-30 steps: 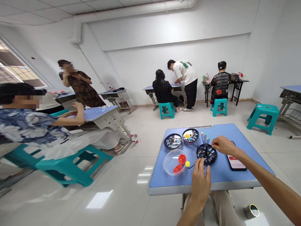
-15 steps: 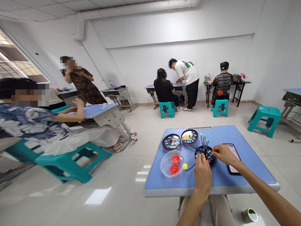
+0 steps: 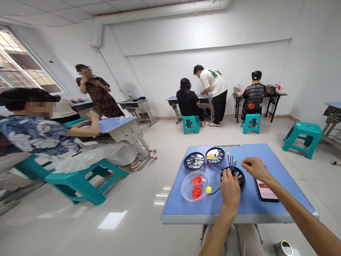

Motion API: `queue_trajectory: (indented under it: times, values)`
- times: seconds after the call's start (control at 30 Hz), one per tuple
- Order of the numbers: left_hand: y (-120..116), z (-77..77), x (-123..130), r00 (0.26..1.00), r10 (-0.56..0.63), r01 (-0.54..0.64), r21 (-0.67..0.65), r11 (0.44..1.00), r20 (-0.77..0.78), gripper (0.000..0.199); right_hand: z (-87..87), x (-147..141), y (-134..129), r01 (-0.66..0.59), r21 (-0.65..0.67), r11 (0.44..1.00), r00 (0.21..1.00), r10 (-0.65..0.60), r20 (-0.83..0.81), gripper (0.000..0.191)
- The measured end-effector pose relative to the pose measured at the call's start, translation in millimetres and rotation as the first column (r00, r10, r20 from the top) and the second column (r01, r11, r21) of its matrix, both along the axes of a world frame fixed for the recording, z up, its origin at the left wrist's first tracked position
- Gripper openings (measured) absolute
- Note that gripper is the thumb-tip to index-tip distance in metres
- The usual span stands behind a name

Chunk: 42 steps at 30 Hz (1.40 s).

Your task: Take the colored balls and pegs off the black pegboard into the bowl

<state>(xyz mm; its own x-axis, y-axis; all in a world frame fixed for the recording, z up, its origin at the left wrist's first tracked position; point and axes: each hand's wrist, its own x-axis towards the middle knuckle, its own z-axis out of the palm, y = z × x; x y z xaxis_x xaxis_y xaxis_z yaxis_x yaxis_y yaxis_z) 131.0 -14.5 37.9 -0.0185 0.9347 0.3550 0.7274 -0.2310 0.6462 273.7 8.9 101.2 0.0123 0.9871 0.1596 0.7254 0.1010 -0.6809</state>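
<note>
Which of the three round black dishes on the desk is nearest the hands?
The rightmost dish, partly hidden by the left hand; the left dish and middle dish lie farther back.

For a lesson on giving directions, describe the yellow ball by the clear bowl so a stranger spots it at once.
Find the nearest blue desk, then the clear bowl on its left. At the bowl's right rim, the yellow ball caps a black rod running towards the left hand. Its lemon colour sets it apart from the orange ball farther back.

Bright — evenly lit, floor (image 3: 112, 219) glare, stretched edges
</note>
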Motion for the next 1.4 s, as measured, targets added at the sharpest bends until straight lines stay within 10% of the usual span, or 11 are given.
queue_trajectory:
  times: [0.27, 0.77, 0.97, 1.1, 1.4]
  values:
    - [7, 9.4, -6, 0.999, -0.046, 0.047, -0.064, 0.997, 0.022, 0.028, 5.2, -8, 10, -0.149, 0.157, 0.976, 0.970, 0.113, 0.214, 0.033]
    - [15, -10.7, -6, 0.998, -0.052, 0.051, 0.064, 0.997, 0.026, 0.026, 28.5, -39, 12, -0.328, -0.130, 0.936, 0.613, 0.316, 0.724, 0.018]
    - [16, -3.6, -5, 0.999, -0.048, 0.049, -0.018, 0.999, 0.020, 0.026, 66.7, -29, 14, -0.362, 0.055, 0.931, 0.797, 0.278, 0.536, 0.022]
    - [7, 1.9, -8, 0.995, -0.040, 0.043, -0.022, 0.999, 0.095, 0.032, 62.6, -22, 5, -0.398, 0.085, 0.913, 0.885, 0.358, 0.299, 0.022]
    - [-38, 15.6, -40, 0.904, -0.294, 0.112, 0.491, 0.864, 0.311, 0.032, 56.1, -49, -52, -0.416, -0.012, 0.909, 0.909, 0.415, -0.017, 0.023]
